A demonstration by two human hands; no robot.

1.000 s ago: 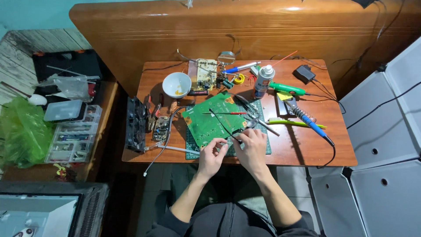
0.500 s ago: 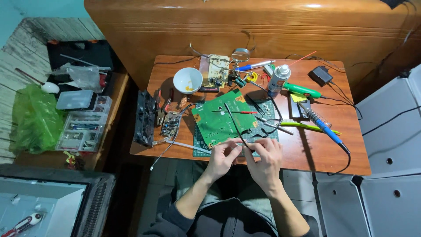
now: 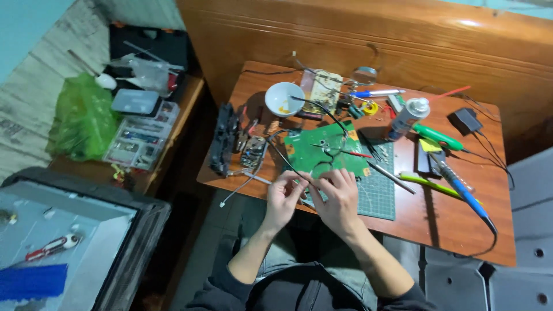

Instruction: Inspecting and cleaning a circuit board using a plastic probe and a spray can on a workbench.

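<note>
At the near edge of the brown wooden desk (image 3: pixel 449 224), just in front of the flat green circuit board (image 3: pixel 322 151), the left hand (image 3: pixel 283 197) and right hand (image 3: pixel 337 198) meet, fingers pinching a thin black wire (image 3: pixel 286 162) that runs over the board.

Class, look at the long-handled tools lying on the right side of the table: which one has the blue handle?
The soldering iron nearest the table's right edge; the tools beside it are green and yellow-green.
</note>
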